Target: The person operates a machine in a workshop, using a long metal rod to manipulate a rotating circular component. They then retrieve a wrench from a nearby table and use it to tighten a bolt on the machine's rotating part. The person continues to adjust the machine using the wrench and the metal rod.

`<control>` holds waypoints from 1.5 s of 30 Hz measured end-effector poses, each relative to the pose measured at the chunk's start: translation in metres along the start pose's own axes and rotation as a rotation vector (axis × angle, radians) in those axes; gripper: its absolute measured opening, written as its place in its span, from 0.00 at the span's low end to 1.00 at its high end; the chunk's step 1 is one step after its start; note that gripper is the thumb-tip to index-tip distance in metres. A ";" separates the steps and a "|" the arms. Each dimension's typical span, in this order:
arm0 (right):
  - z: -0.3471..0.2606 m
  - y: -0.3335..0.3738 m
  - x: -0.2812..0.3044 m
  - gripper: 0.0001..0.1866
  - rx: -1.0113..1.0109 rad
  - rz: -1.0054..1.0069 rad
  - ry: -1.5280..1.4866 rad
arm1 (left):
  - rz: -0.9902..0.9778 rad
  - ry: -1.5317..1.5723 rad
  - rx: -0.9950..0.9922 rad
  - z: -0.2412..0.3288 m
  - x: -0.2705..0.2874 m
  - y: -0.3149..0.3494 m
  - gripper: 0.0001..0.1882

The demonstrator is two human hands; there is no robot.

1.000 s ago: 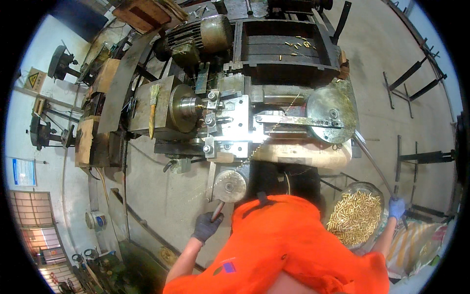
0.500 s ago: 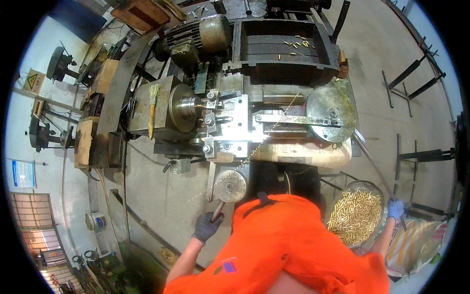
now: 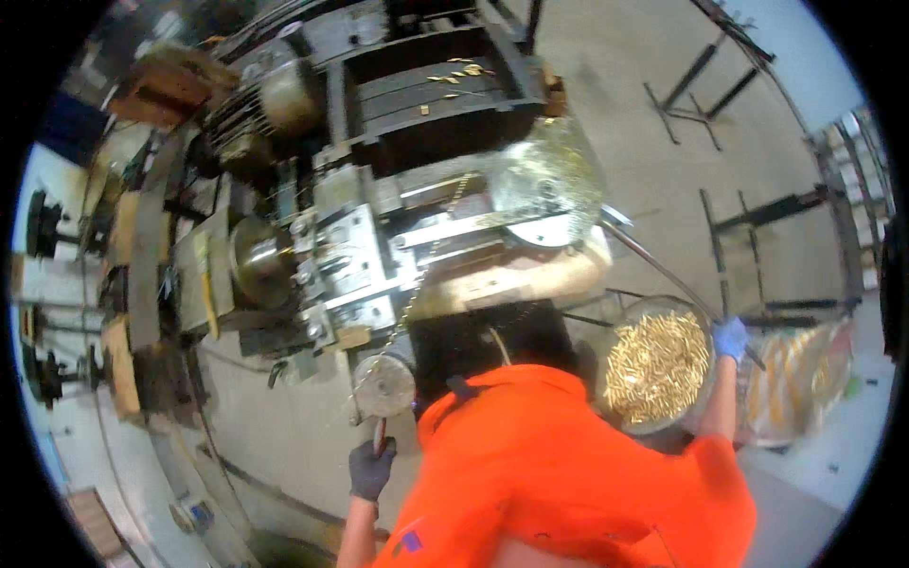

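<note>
My left hand (image 3: 372, 470), in a dark grey glove, is closed around the handle (image 3: 380, 437) of a small round handwheel (image 3: 385, 385) at the machine's front. On the right, my right hand (image 3: 730, 338), in a blue glove, grips a long metal lever (image 3: 660, 265). This lever slopes up to a large round disc (image 3: 544, 222). A flat bar (image 3: 454, 230) links the disc to a clamped slide plate (image 3: 355, 256). Left of the plate is a round spindle head (image 3: 248, 265). Blur hides the fine detail at the spindle.
Beside my right arm stands a round basin (image 3: 615, 409) heaped with small brass-coloured cylinders (image 3: 658, 364). A patterned sack (image 3: 795, 383) lies right of it. Behind the slide is a dark metal tray (image 3: 398, 121) with a few brass pieces. A brush (image 3: 207, 289) rests on the spindle housing.
The head view has swung, so the machine appears farther left and tilted. Both hands keep their grips on the handle and lever. Whether the slide moved is hard to tell.
</note>
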State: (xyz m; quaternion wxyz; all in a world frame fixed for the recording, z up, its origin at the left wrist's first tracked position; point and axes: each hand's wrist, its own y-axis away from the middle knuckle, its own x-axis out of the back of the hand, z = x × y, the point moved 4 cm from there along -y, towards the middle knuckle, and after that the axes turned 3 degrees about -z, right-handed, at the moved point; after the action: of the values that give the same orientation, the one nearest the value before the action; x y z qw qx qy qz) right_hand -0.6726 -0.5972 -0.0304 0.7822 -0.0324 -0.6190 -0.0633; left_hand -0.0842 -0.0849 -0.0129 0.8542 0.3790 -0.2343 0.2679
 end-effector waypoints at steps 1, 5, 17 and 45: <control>-0.008 0.005 0.006 0.21 -0.014 -0.013 -0.009 | 0.006 -0.005 -0.008 0.002 0.001 0.000 0.12; -0.005 0.014 0.009 0.19 -0.063 0.010 -0.050 | 0.000 -0.011 0.007 -0.007 0.000 -0.005 0.11; -0.017 0.017 0.013 0.21 -0.081 -0.057 -0.034 | -0.003 0.033 -0.064 -0.001 0.002 -0.002 0.11; 0.001 0.036 0.003 0.21 -0.134 -0.060 -0.083 | -0.006 -0.149 -0.014 0.009 0.006 -0.001 0.18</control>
State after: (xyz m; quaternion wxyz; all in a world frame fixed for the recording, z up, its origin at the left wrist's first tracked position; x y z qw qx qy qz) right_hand -0.6677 -0.5613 -0.0268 0.7496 -0.0689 -0.6460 -0.1265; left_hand -0.0812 -0.0907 -0.0042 0.8378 0.3926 -0.2981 0.2347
